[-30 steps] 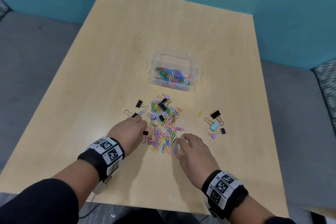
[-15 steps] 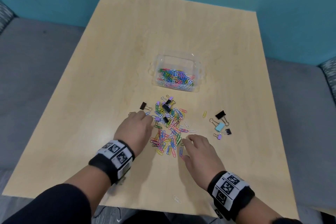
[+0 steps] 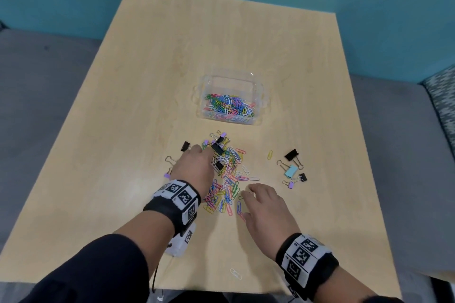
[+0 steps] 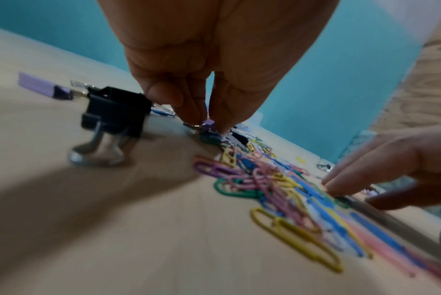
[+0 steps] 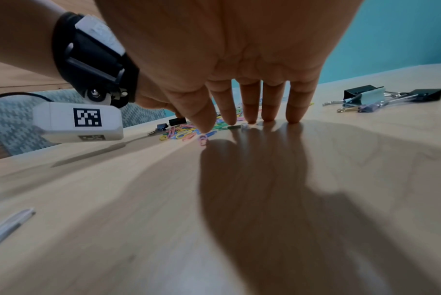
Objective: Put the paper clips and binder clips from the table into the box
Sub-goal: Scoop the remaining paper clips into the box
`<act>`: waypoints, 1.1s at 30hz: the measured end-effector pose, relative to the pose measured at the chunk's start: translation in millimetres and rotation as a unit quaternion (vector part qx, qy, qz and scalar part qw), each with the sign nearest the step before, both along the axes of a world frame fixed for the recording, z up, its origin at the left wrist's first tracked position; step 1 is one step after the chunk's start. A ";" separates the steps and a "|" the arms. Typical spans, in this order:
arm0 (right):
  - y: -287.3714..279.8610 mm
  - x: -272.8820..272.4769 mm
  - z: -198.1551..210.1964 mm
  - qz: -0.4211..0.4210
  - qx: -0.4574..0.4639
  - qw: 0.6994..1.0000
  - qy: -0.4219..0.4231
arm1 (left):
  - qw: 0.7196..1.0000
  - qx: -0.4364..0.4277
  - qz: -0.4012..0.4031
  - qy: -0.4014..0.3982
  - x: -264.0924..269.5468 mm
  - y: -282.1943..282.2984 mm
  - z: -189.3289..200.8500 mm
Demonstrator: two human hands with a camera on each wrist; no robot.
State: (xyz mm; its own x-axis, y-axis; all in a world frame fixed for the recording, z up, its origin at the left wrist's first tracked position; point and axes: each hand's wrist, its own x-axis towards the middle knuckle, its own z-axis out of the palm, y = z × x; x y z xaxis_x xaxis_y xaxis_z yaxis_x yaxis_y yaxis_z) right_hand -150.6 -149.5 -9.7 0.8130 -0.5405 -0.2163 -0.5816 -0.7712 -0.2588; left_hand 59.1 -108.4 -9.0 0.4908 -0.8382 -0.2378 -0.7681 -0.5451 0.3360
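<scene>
Right now my left hand (image 3: 197,167) pinches a tiny purple binder clip (image 4: 208,122) at the far end of the pile of paper clips (image 3: 227,179), thumb and finger squeezed tight on it. My right hand (image 3: 263,204) lies open, its fingertips (image 5: 251,118) touching the table (image 3: 123,130) at the pile's near edge, holding nothing. The box (image 3: 231,98) sits just past the pile, with some clips inside. My pinch is small, so I think the clip could slip out, or drag tangled paper clips along and drop them short of the box.
</scene>
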 end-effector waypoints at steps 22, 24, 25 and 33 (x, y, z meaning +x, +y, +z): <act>-36.5 62.3 9.6 0.080 -0.006 0.997 -0.013 | 0.991 0.008 -0.099 -0.089 -27.1 34.5 -14.6; -38.6 64.8 8.3 0.069 0.002 0.998 -0.014 | 0.995 0.019 -0.067 -0.077 -26.6 35.8 -17.3; -38.9 64.6 7.9 0.065 0.007 0.998 -0.012 | 0.995 0.018 -0.065 -0.077 -27.0 37.4 -16.8; -39.4 45.9 2.2 0.058 0.018 0.998 0.006 | 0.987 -0.015 -0.119 -0.105 -23.2 45.7 -18.0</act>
State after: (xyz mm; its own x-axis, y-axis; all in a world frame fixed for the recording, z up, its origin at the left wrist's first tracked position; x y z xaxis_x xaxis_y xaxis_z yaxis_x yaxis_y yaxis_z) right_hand -104.7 -188.9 -7.5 0.8669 -0.4344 -0.2444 -0.4920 -0.8242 -0.2803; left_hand 35.9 -62.7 -27.0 0.3151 -0.9408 -0.1250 -0.9277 -0.3331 0.1685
